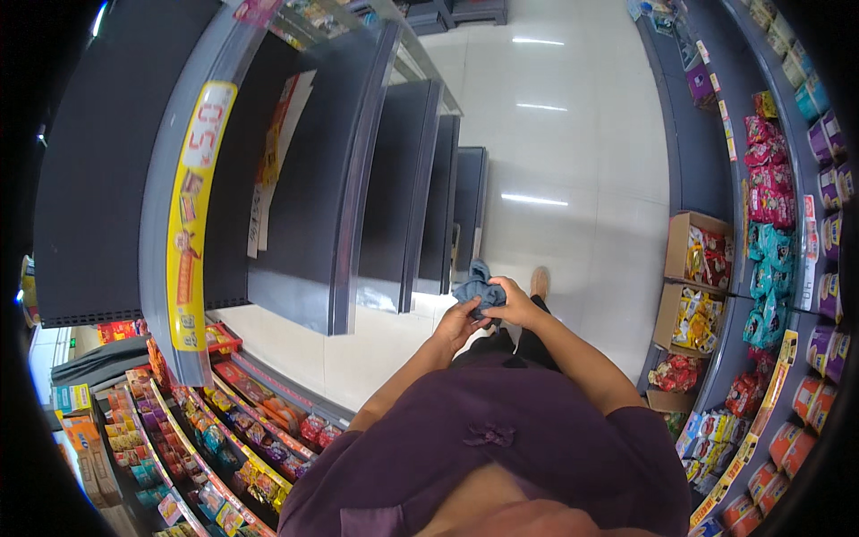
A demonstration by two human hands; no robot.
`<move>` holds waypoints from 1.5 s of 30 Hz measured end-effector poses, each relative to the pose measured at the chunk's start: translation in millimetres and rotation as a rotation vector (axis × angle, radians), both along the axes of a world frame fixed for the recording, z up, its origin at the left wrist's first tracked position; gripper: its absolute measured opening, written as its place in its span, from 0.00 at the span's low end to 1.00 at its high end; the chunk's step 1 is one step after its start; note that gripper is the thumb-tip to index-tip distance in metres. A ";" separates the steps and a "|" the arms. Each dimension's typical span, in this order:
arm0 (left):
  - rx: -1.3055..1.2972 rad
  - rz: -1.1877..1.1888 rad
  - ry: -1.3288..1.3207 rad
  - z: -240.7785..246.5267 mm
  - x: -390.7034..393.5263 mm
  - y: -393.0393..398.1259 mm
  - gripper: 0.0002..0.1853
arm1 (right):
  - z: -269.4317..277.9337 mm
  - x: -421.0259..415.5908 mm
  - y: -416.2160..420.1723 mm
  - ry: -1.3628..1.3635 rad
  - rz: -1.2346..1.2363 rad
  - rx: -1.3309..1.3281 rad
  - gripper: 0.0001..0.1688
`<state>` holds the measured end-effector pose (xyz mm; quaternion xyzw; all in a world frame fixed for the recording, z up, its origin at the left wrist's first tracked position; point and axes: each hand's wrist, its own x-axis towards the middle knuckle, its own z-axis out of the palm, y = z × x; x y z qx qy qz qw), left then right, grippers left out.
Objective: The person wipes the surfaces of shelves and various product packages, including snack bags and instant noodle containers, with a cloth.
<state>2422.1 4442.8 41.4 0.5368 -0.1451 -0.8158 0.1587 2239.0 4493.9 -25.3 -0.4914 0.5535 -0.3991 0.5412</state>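
Note:
A crumpled blue-grey cloth (478,290) is bunched between my two hands, in front of my waist. My left hand (460,323) grips it from below, with the thumb pressed on the fabric. From the right side my right hand (513,303) pinches the same cloth, fingers on its upper edge and thumb below. Close to the cloth on the left are the ends of dark grey metal shelves (386,201), stacked in tiers with clear plastic front strips. Folds of the cloth hide some fingertips.
A yellow price strip (194,221) runs along the nearest shelf edge. Bagged snacks and cup noodles line the right-hand shelves (768,268); open cardboard boxes (678,248) sit low there. Packed snack shelves (228,429) stand lower left. Pale floor tiles (570,148) form the aisle.

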 end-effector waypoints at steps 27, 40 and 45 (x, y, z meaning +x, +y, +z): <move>-0.303 -0.111 -0.212 5.3 -163.8 -285.9 0.20 | 127.2 -238.2 -375.9 -0.078 -0.319 -0.255 0.28; -0.305 0.141 -0.119 8.1 -212.0 -453.4 0.20 | 242.6 -182.0 -619.2 -0.120 0.017 -0.616 0.21; -0.286 0.186 -0.179 19.4 -237.4 -481.9 0.18 | 194.6 -189.3 -627.7 -0.136 0.112 -0.533 0.23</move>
